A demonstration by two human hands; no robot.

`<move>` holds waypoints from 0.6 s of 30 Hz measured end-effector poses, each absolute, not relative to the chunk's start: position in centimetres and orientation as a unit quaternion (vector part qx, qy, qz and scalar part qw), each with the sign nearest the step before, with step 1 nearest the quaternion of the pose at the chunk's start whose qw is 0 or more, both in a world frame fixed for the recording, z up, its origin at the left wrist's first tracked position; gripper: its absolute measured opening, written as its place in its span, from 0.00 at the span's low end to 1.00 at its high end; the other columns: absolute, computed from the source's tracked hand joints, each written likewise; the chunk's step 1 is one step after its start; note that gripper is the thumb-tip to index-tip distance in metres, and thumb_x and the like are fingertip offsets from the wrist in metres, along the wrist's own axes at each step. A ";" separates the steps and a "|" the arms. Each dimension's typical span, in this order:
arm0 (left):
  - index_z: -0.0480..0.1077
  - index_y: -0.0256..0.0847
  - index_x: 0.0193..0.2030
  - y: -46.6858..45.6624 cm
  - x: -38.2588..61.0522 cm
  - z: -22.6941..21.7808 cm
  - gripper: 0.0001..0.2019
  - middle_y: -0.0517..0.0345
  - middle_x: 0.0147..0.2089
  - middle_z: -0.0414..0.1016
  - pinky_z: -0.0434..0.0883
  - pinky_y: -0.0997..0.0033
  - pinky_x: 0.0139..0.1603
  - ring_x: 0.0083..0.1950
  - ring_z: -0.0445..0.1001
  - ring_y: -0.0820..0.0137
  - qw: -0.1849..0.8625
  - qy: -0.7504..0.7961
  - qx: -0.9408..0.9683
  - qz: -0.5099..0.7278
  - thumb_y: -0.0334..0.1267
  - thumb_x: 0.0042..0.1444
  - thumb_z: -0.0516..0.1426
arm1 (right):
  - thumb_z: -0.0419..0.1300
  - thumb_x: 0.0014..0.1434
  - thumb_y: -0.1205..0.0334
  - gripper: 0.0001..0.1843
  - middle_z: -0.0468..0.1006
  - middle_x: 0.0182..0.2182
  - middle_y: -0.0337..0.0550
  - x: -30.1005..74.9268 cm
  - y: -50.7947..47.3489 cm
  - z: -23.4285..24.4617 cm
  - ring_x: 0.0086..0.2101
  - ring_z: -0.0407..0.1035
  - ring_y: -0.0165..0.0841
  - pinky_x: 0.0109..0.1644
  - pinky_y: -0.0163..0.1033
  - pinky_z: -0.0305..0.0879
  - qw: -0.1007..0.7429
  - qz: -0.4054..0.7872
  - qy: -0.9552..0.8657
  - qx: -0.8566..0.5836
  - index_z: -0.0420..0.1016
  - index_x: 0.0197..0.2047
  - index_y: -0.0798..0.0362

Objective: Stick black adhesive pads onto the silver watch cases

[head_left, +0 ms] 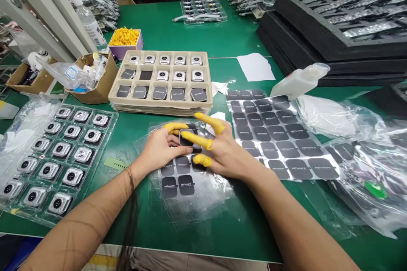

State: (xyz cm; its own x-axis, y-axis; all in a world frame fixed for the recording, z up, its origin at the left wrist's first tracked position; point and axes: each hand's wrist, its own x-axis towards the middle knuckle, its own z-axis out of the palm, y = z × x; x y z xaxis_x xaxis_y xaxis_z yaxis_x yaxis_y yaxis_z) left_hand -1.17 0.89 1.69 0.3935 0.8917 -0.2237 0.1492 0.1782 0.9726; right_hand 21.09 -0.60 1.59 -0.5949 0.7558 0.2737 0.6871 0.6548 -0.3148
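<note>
At the centre of the frame, low over the green table top (222, 237), the left hand (157, 150) curls closed around a small square dark-faced watch body (187, 138), with its yellow-capped thumb on the upper edge. The right hand (227, 154) is spread wide, its fingers apart and wearing yellow rubber cots. Its index finger lies across the face of the watch body, touching it. Just beneath both hands lies a clear plastic sheet of black rounded-square stickers (182, 180), some printed with white lettering. Right of centre is a larger sheet of black stickers (280, 139), with a white plastic bottle (299, 82) lying at its upper edge. Above the hands sits a beige moulded tray (159, 109) holding watch bodies and black squares. At lower left a clear blister tray (103, 137) holds rows of silver watch bodies. Toward the upper left stands a purple box of yellow finger cots (127, 49).
</note>
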 end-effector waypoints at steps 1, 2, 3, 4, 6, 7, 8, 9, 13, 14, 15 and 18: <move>0.71 0.39 0.55 0.9 -1.1 1.7 0.30 0.54 0.37 0.82 0.77 0.65 0.43 0.39 0.82 0.64 0.621 0.457 0.555 0.311 0.35 0.45 0.72 | 0.55 0.67 0.46 0.28 0.49 0.71 0.48 20.9 -0.6 1.3 0.65 0.49 0.55 0.64 0.66 0.53 0.164 0.081 -0.896 -0.405 0.63 0.69 0.36; 0.71 0.38 0.55 0.8 -1.1 1.8 0.30 0.53 0.38 0.82 0.78 0.65 0.43 0.39 0.82 0.64 0.627 0.455 0.546 0.319 0.34 0.44 0.72 | 0.55 0.67 0.46 0.28 0.48 0.72 0.47 20.7 -0.6 1.1 0.64 0.49 0.56 0.64 0.66 0.51 0.150 0.067 -0.892 -0.421 0.63 0.69 0.34; 0.71 0.37 0.54 0.8 -1.1 1.8 0.29 0.52 0.39 0.82 0.78 0.66 0.44 0.40 0.82 0.64 0.632 0.454 0.538 0.324 0.33 0.44 0.72 | 0.55 0.68 0.47 0.28 0.48 0.72 0.46 20.6 -0.7 0.9 0.64 0.49 0.56 0.63 0.67 0.51 0.150 0.050 -0.880 -0.449 0.63 0.69 0.35; 0.71 0.37 0.54 0.8 -1.2 1.9 0.29 0.52 0.40 0.82 0.78 0.66 0.44 0.40 0.82 0.65 0.635 0.455 0.532 0.326 0.33 0.44 0.72 | 0.54 0.68 0.48 0.28 0.49 0.72 0.47 20.5 -0.7 0.8 0.63 0.48 0.56 0.63 0.67 0.51 0.160 0.034 -0.863 -0.479 0.62 0.70 0.37; 0.71 0.37 0.55 0.8 -1.2 1.9 0.30 0.53 0.38 0.82 0.78 0.67 0.42 0.39 0.82 0.66 0.639 0.459 0.525 0.326 0.33 0.44 0.72 | 0.52 0.69 0.50 0.29 0.50 0.72 0.49 20.5 -0.7 0.8 0.64 0.48 0.56 0.64 0.67 0.50 0.182 0.021 -0.849 -0.496 0.60 0.71 0.41; 0.70 0.37 0.55 0.8 -1.3 1.9 0.30 0.53 0.38 0.82 0.78 0.68 0.42 0.39 0.82 0.66 0.642 0.458 0.522 0.326 0.33 0.44 0.72 | 0.52 0.69 0.49 0.29 0.50 0.72 0.49 20.4 -0.7 0.9 0.64 0.48 0.56 0.65 0.66 0.50 0.187 0.025 -0.859 -0.475 0.60 0.72 0.41; 0.70 0.37 0.55 0.8 -1.3 1.9 0.31 0.54 0.37 0.82 0.78 0.67 0.43 0.39 0.82 0.66 0.645 0.456 0.519 0.328 0.33 0.43 0.72 | 0.53 0.69 0.47 0.30 0.51 0.72 0.48 20.4 -0.8 1.0 0.64 0.49 0.56 0.65 0.66 0.50 0.186 0.033 -0.875 -0.445 0.60 0.71 0.40; 0.70 0.38 0.55 0.9 -1.3 1.8 0.31 0.54 0.38 0.82 0.78 0.67 0.44 0.40 0.82 0.66 0.649 0.452 0.514 0.332 0.33 0.43 0.73 | 0.53 0.68 0.46 0.29 0.51 0.72 0.47 20.3 -0.8 1.0 0.64 0.50 0.55 0.65 0.65 0.51 0.181 0.040 -0.888 -0.421 0.61 0.70 0.38; 0.71 0.37 0.53 0.9 -1.3 1.5 0.33 0.52 0.42 0.81 0.77 0.67 0.45 0.41 0.81 0.67 0.671 0.442 0.473 0.361 0.35 0.40 0.75 | 0.51 0.70 0.51 0.25 0.62 0.66 0.57 19.4 -0.7 0.6 0.59 0.57 0.54 0.60 0.64 0.58 0.231 0.021 -0.844 -0.484 0.66 0.67 0.48; 0.71 0.38 0.53 0.8 -1.4 1.6 0.33 0.52 0.43 0.81 0.77 0.68 0.45 0.41 0.81 0.68 0.676 0.442 0.455 0.374 0.36 0.39 0.75 | 0.50 0.71 0.53 0.25 0.66 0.63 0.59 19.1 -0.6 0.4 0.58 0.60 0.53 0.60 0.63 0.60 0.258 0.020 -0.829 -0.496 0.68 0.66 0.53; 0.71 0.38 0.52 0.6 -1.6 1.8 0.33 0.52 0.44 0.81 0.77 0.68 0.46 0.41 0.81 0.69 0.681 0.439 0.436 0.392 0.36 0.38 0.75 | 0.50 0.71 0.54 0.24 0.70 0.59 0.61 18.8 -0.6 0.2 0.56 0.62 0.51 0.60 0.61 0.62 0.280 0.028 -0.825 -0.490 0.69 0.64 0.56; 0.70 0.41 0.53 0.6 -2.9 3.4 0.33 0.51 0.52 0.78 0.76 0.65 0.54 0.45 0.80 0.69 0.653 0.423 0.411 0.475 0.41 0.39 0.75 | 0.52 0.71 0.53 0.23 0.74 0.54 0.60 17.6 -0.6 0.0 0.52 0.67 0.48 0.57 0.57 0.65 0.276 0.069 -0.859 -0.425 0.71 0.62 0.56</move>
